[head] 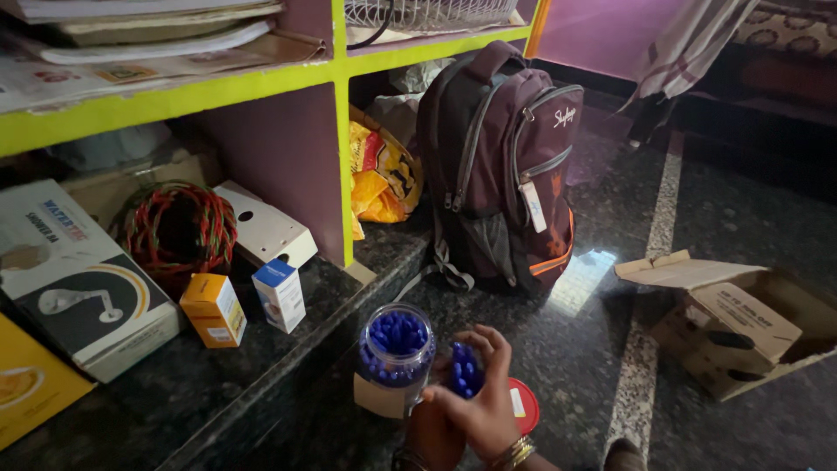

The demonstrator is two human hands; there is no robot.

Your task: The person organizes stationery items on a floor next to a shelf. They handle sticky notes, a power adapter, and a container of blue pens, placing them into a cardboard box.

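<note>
My right hand cupped blue pieces just beside the open jar on the floor; left hand, beneath, unclear. I judged tipping slowly over the mouth best.

Your right hand is bare, with thin gold bangles at its wrist; your left hand wears a dark band.
</note>
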